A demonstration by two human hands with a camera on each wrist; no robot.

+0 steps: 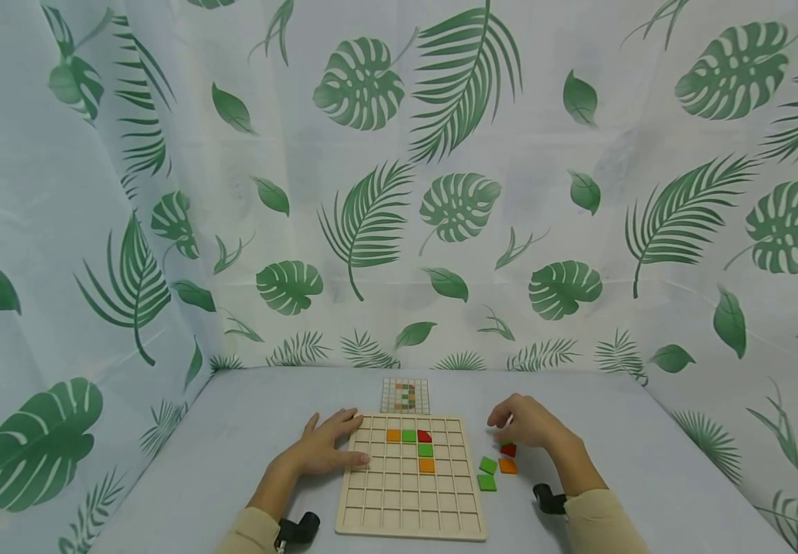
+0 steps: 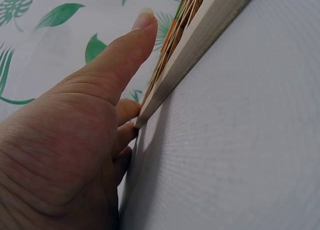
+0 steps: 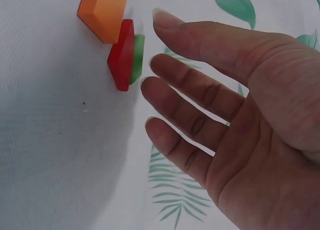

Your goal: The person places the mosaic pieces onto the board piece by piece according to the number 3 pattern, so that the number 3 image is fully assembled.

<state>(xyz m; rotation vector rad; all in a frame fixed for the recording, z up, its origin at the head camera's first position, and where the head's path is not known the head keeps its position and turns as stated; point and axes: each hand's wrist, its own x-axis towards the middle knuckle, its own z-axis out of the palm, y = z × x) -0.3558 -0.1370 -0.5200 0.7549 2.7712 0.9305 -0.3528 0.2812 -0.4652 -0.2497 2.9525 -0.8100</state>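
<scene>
White fabric walls (image 1: pixel 537 231), green leaf print (image 1: pixel 360 85); pale tabletop (image 1: pixel 218 446) below.

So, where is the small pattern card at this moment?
In the head view, the small pattern card lies on the table, just beyond the far edge of the wooden grid board, to the right of the left hand.

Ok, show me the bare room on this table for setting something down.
Bare tabletop lies right of the right hand and left of the left hand. A smaller patch separates the pattern card from the right hand. Crowded: just right of the wooden grid board, among loose tiles.
</scene>
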